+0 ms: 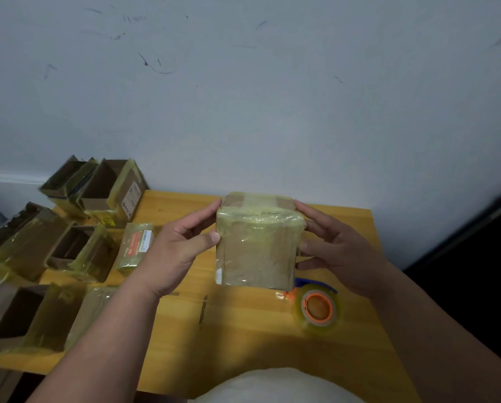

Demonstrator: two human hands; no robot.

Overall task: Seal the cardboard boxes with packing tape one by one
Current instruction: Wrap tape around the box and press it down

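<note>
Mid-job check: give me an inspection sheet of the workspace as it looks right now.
Surface: yellow wooden table, set against a wall.
Job's things: taped cardboard box held up between both hands; tape roll with orange core lying on the table under the right hand.
Clutter: open boxes crowded at the table's left; small labelled packet beside them.
Grippers: left hand and right hand grip the box's sides.
Cables: nothing seen.
Surroundings: scuffed pale wall; dark area at right.
</note>
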